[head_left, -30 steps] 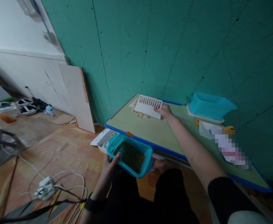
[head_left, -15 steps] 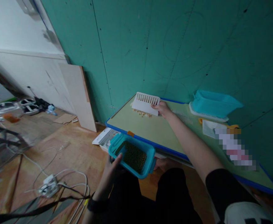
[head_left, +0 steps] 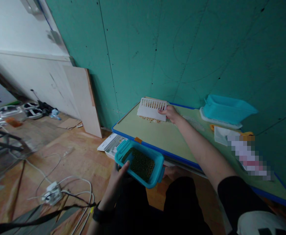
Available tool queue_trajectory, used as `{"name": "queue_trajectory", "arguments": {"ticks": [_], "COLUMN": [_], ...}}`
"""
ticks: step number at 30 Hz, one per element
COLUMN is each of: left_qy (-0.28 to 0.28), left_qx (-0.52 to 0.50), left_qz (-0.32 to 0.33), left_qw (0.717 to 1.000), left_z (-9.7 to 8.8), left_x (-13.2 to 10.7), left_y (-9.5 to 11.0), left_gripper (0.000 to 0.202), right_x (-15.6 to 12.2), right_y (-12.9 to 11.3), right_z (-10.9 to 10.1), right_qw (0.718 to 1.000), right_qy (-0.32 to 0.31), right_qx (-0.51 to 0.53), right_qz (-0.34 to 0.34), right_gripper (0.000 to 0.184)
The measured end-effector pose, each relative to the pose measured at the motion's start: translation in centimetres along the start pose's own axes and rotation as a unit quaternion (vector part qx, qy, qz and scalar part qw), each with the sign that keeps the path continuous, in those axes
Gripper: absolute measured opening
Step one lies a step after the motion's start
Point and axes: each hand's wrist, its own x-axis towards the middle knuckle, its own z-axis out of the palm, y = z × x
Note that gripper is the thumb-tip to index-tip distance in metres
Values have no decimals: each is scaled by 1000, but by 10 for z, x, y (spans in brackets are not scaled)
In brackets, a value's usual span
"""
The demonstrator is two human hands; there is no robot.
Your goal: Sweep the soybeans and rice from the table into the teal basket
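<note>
My right hand is closed on the right end of a white slotted plastic scraper, which stands tilted on the pale green tabletop. Small tan grains lie along its lower edge and show through its slots. Below the table's front edge, my left hand grips the near left side of a blue plastic container, thumb over the rim. Dark green beans cover much of its bottom, with some lighter grains at the right end.
At the table's right stand a blue bin on a white lid, something orange-yellow and a partly blurred packet. A green wall backs the table. Cables and a power strip lie on the floor at left.
The scraper has shifted slightly toward me and left on the tabletop, covering more of the grains, with my right hand still on it. The container stays nearly in place; the view has turned slightly.
</note>
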Motion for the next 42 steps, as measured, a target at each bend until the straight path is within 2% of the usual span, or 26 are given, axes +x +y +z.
{"name": "queue_trajectory", "arguments": {"ticks": [7, 19, 25, 29, 35, 42], "left_qy": [-4, -11, -54, -64, -37, -33], "left_qx": [-3, -7, -23, -28, -28, -18], "left_qz": [7, 10, 53, 31, 13, 12], "left_qw": [1000, 1000, 997, 997, 999, 999], "left_z": [2, -1, -5, -3, 1, 4], "left_x": [-4, -2, 1, -1, -2, -6], "left_y": [2, -1, -4, -2, 3, 5], "left_gripper": [68, 71, 66, 66, 71, 65], "right_x": [8, 0, 2, -1, -13, -29], "right_y": [6, 0, -1, -3, -11, -14], "right_z": [3, 4, 7, 8, 9, 10], "right_qw": [1000, 999, 1000, 1000, 999, 998], "right_qy": [21, -16, -8, -22, -39, -49], "right_qx": [18, 24, 12, 8, 9, 8], "right_qz": [-5, 14, 19, 4, 16, 45], "right_gripper": [35, 36, 38, 44, 42, 41]}}
